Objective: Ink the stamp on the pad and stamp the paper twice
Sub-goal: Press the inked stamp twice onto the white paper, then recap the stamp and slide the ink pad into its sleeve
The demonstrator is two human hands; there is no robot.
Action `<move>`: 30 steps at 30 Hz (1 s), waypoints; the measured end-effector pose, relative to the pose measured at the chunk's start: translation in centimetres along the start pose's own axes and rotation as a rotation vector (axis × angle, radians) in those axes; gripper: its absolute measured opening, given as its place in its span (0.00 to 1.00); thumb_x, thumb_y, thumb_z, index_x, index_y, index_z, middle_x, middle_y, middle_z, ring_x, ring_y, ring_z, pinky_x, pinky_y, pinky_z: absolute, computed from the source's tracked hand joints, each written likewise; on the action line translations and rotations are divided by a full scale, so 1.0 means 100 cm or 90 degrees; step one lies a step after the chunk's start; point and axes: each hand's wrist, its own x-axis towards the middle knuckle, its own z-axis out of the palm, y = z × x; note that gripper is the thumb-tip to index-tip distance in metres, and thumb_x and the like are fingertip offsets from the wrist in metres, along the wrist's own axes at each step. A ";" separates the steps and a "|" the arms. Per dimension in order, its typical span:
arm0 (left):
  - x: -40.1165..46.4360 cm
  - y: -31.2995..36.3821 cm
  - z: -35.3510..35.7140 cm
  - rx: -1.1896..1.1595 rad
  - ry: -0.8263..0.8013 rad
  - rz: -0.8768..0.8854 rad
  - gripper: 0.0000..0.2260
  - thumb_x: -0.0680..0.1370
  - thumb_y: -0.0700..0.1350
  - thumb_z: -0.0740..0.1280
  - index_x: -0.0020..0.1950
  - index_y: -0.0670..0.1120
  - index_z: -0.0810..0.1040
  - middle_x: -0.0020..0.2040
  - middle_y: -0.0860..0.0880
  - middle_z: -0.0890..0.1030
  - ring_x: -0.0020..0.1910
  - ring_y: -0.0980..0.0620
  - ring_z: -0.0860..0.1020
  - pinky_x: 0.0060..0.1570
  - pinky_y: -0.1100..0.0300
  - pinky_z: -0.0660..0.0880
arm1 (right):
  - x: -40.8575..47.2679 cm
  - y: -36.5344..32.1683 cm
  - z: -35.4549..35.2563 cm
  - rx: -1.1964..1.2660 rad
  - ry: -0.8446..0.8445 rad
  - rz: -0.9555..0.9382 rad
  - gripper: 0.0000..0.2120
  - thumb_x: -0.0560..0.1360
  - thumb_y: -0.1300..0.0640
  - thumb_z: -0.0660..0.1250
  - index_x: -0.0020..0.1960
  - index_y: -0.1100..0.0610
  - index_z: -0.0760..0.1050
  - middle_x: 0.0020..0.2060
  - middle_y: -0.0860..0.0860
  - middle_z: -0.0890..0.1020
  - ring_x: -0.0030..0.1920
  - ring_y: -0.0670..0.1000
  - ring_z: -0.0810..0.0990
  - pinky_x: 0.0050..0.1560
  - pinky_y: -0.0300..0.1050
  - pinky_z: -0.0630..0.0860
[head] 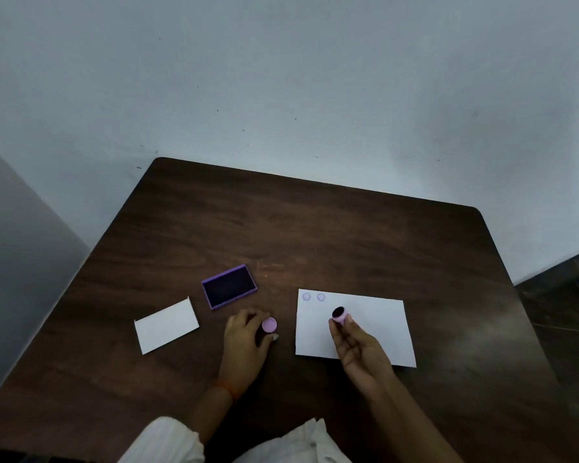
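Dark wood table point(315, 228) set against pale wall point(281, 78), right hand point(358, 345) pinched round stamp point(340, 314) over paper point(375, 325), left hand point(244, 339) gripped pink cap point(269, 325), ink pad point(229, 286) lay open far-left.

Matt white paper point(365, 332) on dark wood-grain table point(315, 228).
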 end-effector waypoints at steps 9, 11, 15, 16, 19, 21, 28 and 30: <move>0.004 0.015 -0.014 -0.103 -0.025 -0.037 0.13 0.72 0.44 0.71 0.56 0.48 0.78 0.56 0.49 0.76 0.54 0.53 0.75 0.56 0.58 0.74 | -0.001 0.002 0.004 -0.023 -0.032 -0.019 0.08 0.70 0.67 0.66 0.48 0.66 0.79 0.42 0.61 0.86 0.42 0.54 0.85 0.45 0.49 0.81; 0.004 0.026 -0.020 -0.143 -0.018 -0.038 0.13 0.73 0.43 0.70 0.57 0.48 0.77 0.57 0.49 0.78 0.53 0.55 0.75 0.55 0.59 0.75 | -0.001 0.003 0.012 -0.120 -0.037 -0.050 0.07 0.73 0.66 0.65 0.49 0.66 0.79 0.45 0.61 0.85 0.47 0.55 0.84 0.51 0.49 0.80; 0.005 0.043 -0.028 -0.181 -0.015 -0.048 0.15 0.73 0.42 0.70 0.60 0.47 0.76 0.57 0.49 0.79 0.52 0.59 0.75 0.50 0.72 0.70 | -0.004 0.011 0.031 -0.477 -0.010 -0.184 0.10 0.72 0.63 0.69 0.53 0.61 0.78 0.51 0.57 0.82 0.52 0.56 0.80 0.57 0.50 0.77; 0.005 0.046 -0.029 -0.189 -0.013 -0.045 0.15 0.73 0.41 0.70 0.60 0.47 0.76 0.57 0.49 0.80 0.52 0.59 0.76 0.49 0.72 0.70 | -0.006 0.014 0.036 -0.569 -0.019 -0.228 0.11 0.71 0.61 0.70 0.53 0.58 0.79 0.51 0.55 0.82 0.52 0.54 0.80 0.56 0.50 0.77; 0.003 0.053 -0.035 -0.207 -0.002 -0.028 0.16 0.73 0.38 0.70 0.59 0.47 0.77 0.56 0.49 0.81 0.52 0.57 0.77 0.52 0.68 0.74 | -0.012 0.022 0.047 -0.752 -0.076 -0.373 0.10 0.70 0.58 0.71 0.52 0.53 0.79 0.47 0.49 0.83 0.48 0.46 0.80 0.52 0.38 0.78; 0.003 0.056 -0.038 -0.214 0.009 -0.020 0.16 0.73 0.37 0.69 0.59 0.47 0.77 0.56 0.49 0.81 0.52 0.58 0.77 0.50 0.71 0.71 | -0.016 0.024 0.053 -0.819 -0.093 -0.464 0.08 0.70 0.59 0.72 0.48 0.52 0.79 0.42 0.45 0.82 0.43 0.42 0.79 0.45 0.29 0.75; 0.001 0.061 -0.047 -0.313 -0.002 -0.046 0.17 0.71 0.36 0.72 0.59 0.47 0.78 0.51 0.51 0.83 0.49 0.65 0.79 0.47 0.76 0.74 | -0.014 0.029 0.060 -0.903 -0.071 -0.558 0.06 0.70 0.58 0.71 0.46 0.58 0.81 0.42 0.52 0.82 0.42 0.48 0.77 0.46 0.41 0.76; 0.000 0.061 -0.050 -0.326 -0.010 -0.050 0.18 0.70 0.35 0.72 0.59 0.46 0.78 0.51 0.53 0.83 0.48 0.69 0.78 0.45 0.79 0.72 | -0.013 0.029 0.060 -0.905 -0.088 -0.551 0.06 0.70 0.57 0.71 0.46 0.58 0.81 0.42 0.52 0.82 0.43 0.48 0.78 0.45 0.37 0.75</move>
